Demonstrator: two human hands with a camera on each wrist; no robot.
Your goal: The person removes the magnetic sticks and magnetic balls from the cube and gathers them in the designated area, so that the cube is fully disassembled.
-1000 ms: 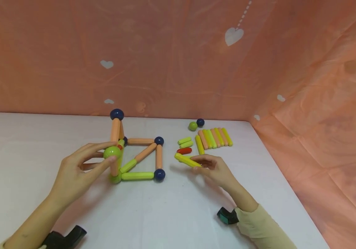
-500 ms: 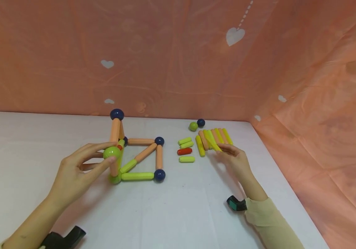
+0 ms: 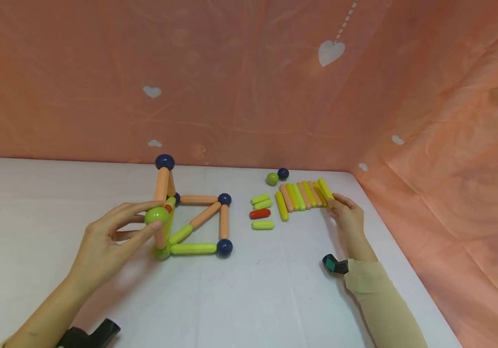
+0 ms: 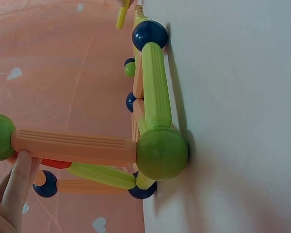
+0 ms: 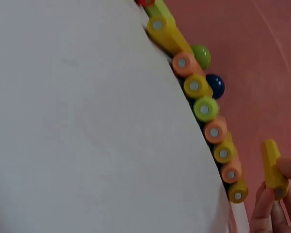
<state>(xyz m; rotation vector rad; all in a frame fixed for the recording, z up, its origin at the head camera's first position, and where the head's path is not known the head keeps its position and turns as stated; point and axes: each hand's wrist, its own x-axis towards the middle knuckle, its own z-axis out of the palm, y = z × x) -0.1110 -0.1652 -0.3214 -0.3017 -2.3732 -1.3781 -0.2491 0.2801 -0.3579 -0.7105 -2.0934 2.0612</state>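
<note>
My left hand (image 3: 107,239) holds a green ball (image 3: 155,215) between thumb and fingers, at the top of an upright orange rod (image 4: 75,145). That rod stands on another green ball (image 4: 162,153) at a lower corner of a frame built of magnetic rods and balls. A dark blue ball (image 3: 165,162) tops the frame's back left. My right hand (image 3: 348,217) pinches a yellow rod (image 5: 274,170), raised above the right end of a row of orange, yellow and green rods (image 3: 303,195). In the right wrist view the held rod is apart from the row.
Left of the row lie short green rods (image 3: 263,225) and a red one (image 3: 260,213). Behind them sit a loose green ball (image 3: 272,179) and a blue ball (image 3: 283,174). A pink cloth (image 3: 249,87) hangs behind the white table (image 3: 249,299).
My right hand has carried the yellow rod rightward, from beside the short rods to the row's right end. My left hand has stayed on the green ball.
</note>
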